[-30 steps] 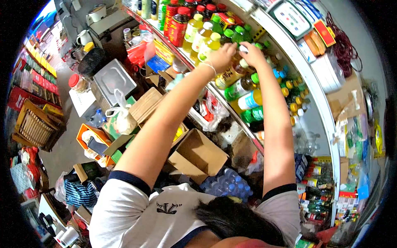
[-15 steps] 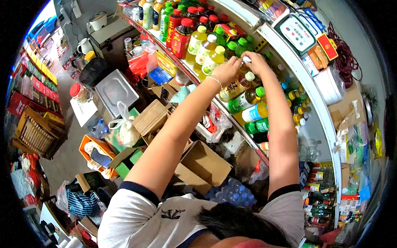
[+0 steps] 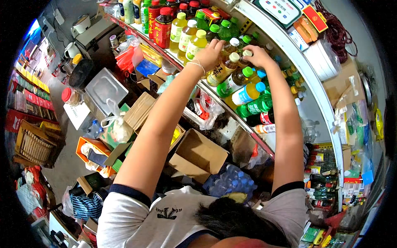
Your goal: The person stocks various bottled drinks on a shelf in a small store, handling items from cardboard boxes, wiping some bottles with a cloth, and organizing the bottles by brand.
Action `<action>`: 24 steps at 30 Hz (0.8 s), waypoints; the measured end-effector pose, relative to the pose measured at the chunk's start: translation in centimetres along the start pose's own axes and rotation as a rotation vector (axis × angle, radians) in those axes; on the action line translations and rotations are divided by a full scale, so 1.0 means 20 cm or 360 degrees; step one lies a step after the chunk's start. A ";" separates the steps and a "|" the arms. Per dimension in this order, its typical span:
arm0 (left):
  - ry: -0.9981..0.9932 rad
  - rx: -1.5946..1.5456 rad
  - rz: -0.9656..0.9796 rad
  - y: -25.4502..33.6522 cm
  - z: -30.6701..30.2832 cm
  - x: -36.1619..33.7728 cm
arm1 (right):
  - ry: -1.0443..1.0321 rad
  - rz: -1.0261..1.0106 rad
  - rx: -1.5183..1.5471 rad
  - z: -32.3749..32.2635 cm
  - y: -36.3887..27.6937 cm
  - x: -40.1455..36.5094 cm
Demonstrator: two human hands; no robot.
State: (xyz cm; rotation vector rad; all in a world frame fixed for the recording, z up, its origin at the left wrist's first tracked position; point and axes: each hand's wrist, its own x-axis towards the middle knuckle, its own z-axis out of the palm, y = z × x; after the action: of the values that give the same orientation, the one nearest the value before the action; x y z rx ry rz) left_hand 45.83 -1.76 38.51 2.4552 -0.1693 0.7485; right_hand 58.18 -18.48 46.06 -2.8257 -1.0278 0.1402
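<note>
My left hand [image 3: 209, 56] is over the shelf's front row, fingers bent and a little apart, holding nothing that I can see. It is beside a yellow-capped bottle [image 3: 196, 44] and above a tea bottle [image 3: 221, 72] with a pale cap. My right hand [image 3: 260, 57] is farther right, its thumb and fingers closed around the pale cap of a bottle [image 3: 247, 53]; most of that bottle is hidden behind its neighbours. Below the hands, a dark bottle with a green cap [image 3: 235, 82], a blue-capped bottle [image 3: 249, 94] and a green bottle [image 3: 255, 106] lean along the shelf.
Red drink bottles [image 3: 163, 29] stand on the left part of the shelf, whose red-edged front [image 3: 237, 124] runs diagonally. Beneath are an open cardboard box [image 3: 198, 155] and wrapped water bottles [image 3: 231, 184]. A white shelf edge [image 3: 306, 78] curves along the right.
The view has shifted, with the shelf now farther up and left. My hands, close together around a white cap before, are now apart; my left hand has moved left.
</note>
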 end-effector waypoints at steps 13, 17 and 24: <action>0.0017 0.0192 0.0117 -0.05 0.02 -0.01 | 0.0531 0.0153 0.0044 0.10 -0.12 -0.21; 0.0240 0.0118 0.0160 -0.03 0.03 -0.11 | 0.1132 -0.0332 0.0098 0.16 -0.23 -0.54; -0.0056 -0.0195 -0.0092 0.05 0.11 -0.92 | 0.1142 -0.0575 0.0014 0.39 -0.14 -1.24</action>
State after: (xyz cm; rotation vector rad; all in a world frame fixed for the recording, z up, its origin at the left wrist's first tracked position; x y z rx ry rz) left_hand 31.18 -4.50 27.43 2.3480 -0.1520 0.6507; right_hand 36.46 -31.66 39.85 -2.2974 -1.2777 -0.8267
